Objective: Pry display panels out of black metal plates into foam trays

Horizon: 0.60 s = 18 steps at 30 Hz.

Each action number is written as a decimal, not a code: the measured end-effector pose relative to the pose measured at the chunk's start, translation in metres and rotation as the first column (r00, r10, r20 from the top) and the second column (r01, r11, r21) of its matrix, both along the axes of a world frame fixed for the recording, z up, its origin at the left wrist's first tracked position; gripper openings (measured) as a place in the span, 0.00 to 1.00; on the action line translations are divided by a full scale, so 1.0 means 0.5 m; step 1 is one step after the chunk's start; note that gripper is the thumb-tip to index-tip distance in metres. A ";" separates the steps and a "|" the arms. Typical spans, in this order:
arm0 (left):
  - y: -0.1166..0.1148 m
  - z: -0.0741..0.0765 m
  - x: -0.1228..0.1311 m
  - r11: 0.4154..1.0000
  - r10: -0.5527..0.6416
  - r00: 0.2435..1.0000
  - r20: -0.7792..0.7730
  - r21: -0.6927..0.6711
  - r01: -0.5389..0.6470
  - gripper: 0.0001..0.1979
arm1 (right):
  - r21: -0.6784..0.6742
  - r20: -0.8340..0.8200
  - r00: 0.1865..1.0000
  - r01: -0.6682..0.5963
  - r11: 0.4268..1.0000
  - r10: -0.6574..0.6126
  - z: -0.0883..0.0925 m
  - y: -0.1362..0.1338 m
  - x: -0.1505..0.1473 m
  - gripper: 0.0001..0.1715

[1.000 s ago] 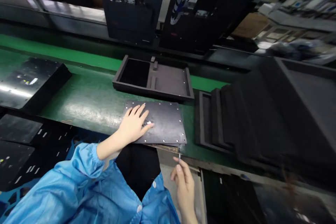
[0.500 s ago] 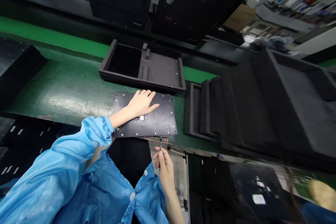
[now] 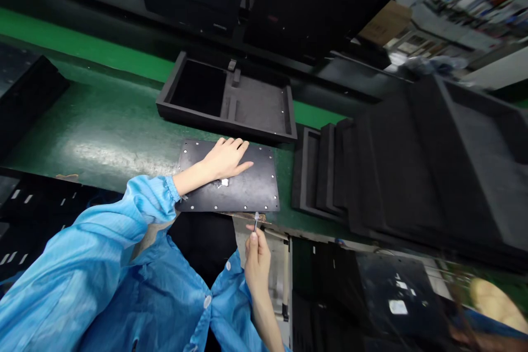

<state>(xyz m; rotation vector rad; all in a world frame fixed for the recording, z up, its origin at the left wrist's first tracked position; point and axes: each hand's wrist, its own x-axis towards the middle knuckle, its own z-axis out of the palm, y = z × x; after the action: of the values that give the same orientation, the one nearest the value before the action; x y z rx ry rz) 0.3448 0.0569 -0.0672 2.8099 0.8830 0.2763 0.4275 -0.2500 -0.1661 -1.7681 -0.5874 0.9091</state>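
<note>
A flat dark grey panel [image 3: 243, 187] with small silver dots along its edges lies on the green belt [image 3: 107, 132]. My left hand [image 3: 225, 159] rests palm down on the panel's upper middle, fingers spread, beside a small heap of shiny bits [image 3: 223, 182]. My right hand [image 3: 258, 253] is below the panel's near edge and pinches a thin metal tool [image 3: 256, 221] whose tip points up at that edge.
A black foam tray [image 3: 231, 100] with compartments lies just beyond the panel. A leaning stack of black foam trays [image 3: 391, 170] fills the right. Dark sheets with white marks [image 3: 37, 214] lie at the lower left. Another person's hand [image 3: 495, 302] shows at the lower right.
My left hand slid from the panel's left part toward its upper middle. My right hand moved left and closer to the panel's near edge, still pinching the tool.
</note>
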 end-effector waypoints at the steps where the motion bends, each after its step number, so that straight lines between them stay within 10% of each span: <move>1: -0.001 0.000 0.001 1.000 -0.001 1.000 -0.002 -0.003 0.001 0.33 | -0.013 0.017 1.000 -0.009 1.000 0.009 0.005 0.002 0.002 0.36; 10: -0.002 0.007 -0.014 0.996 -0.043 0.999 0.022 -0.080 0.045 0.40 | -0.263 0.386 0.871 -0.214 0.941 0.306 0.117 0.005 0.079 0.32; 14: -0.081 0.027 -0.053 0.962 -0.270 0.963 -0.021 -0.054 0.269 0.59 | -0.437 0.512 0.713 -0.264 0.860 0.479 0.171 0.011 0.115 0.30; 18: -0.183 0.034 -0.077 0.942 -0.292 0.934 -0.206 0.105 0.318 0.43 | -0.594 0.544 0.576 -0.250 0.765 0.611 0.211 0.031 0.132 0.28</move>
<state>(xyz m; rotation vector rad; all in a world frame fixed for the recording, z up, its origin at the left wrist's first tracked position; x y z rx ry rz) 0.3062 -0.0346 -0.0504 3.0846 0.4582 0.0252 0.4934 -0.2344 -0.0604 -2.4946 -1.5043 0.6744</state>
